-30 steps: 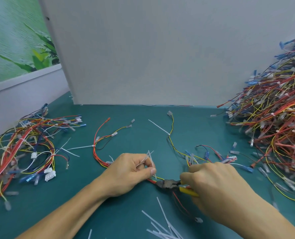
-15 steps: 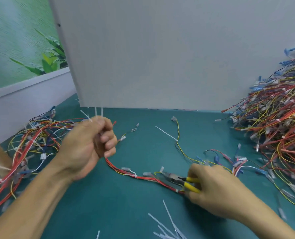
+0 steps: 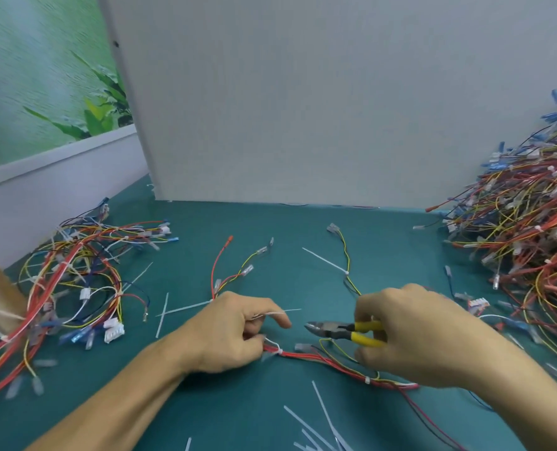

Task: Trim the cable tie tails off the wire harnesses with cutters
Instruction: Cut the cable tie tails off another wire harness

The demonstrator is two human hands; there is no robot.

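Observation:
A red and yellow wire harness (image 3: 332,361) lies on the green mat in front of me, with white cable ties along it. My left hand (image 3: 234,336) grips the harness near one tie, and a thin white tie tail (image 3: 285,311) sticks out past its index finger. My right hand (image 3: 413,336) holds yellow-handled cutters (image 3: 339,332), whose jaws point left at that tail, a short gap away. Another tie with a long tail (image 3: 324,261) sits on the harness's far yellow branch.
A small heap of harnesses (image 3: 75,275) lies at the left, a big pile (image 3: 530,249) at the right. Cut tie tails (image 3: 319,428) are scattered near the front edge and at the left (image 3: 163,315). A grey panel (image 3: 303,109) stands behind.
My left hand came back down from the left heap to the harness in front and took hold near a tie. My right hand lifted the cutters and aimed them left.

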